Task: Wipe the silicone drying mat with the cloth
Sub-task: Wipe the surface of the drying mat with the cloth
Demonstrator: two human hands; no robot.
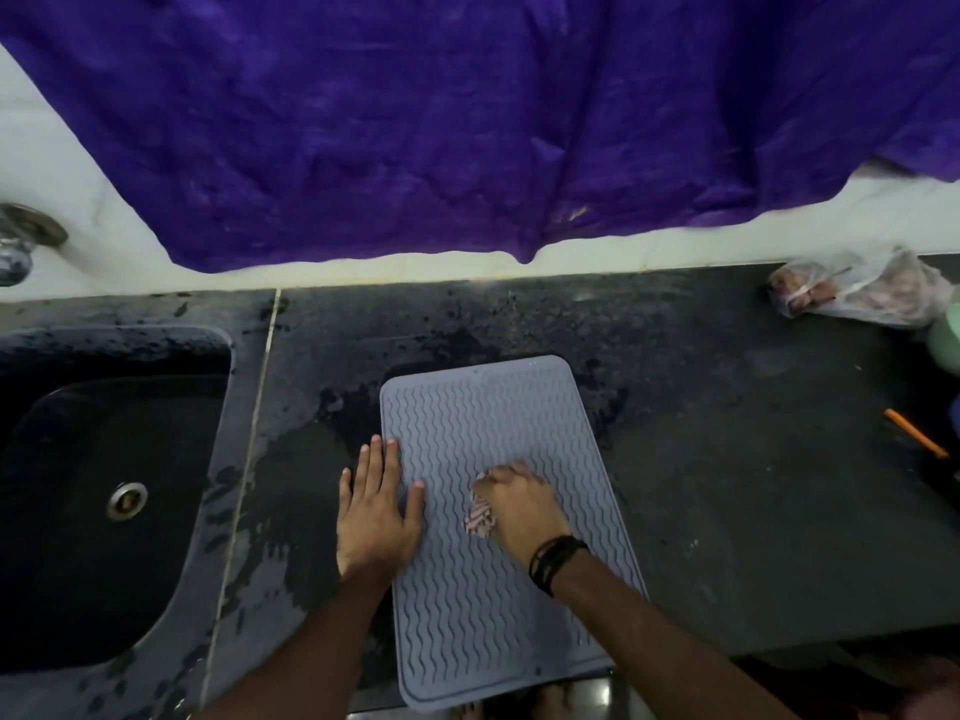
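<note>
Left hand [375, 504] flat, fingers straight, pressing left edge of grey mat [498, 615] on dark counter [727, 485]; right hand [519, 504] curled round crumpled cloth [479, 518] mid-mat; sink [104, 511] left

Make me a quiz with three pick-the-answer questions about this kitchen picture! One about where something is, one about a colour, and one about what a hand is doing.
1. Where is the sink?
A. Left of the mat
B. Right of the mat
C. On top of the mat

2. What colour is the big sheet hanging on the wall?
A. Yellow
B. Purple
C. Red

3. What is the left hand doing?
A. Squeezing the cloth
B. Holding a pencil
C. Pressing flat on the mat's edge

Answers:
1. A: the dark sink sits on the left side of the counter, beside the grey wavy mat.
2. B: the sheet above the counter is purple.
3. C: its fingers lie straight on the mat's left edge, while the right hand grips the cloth.
</note>
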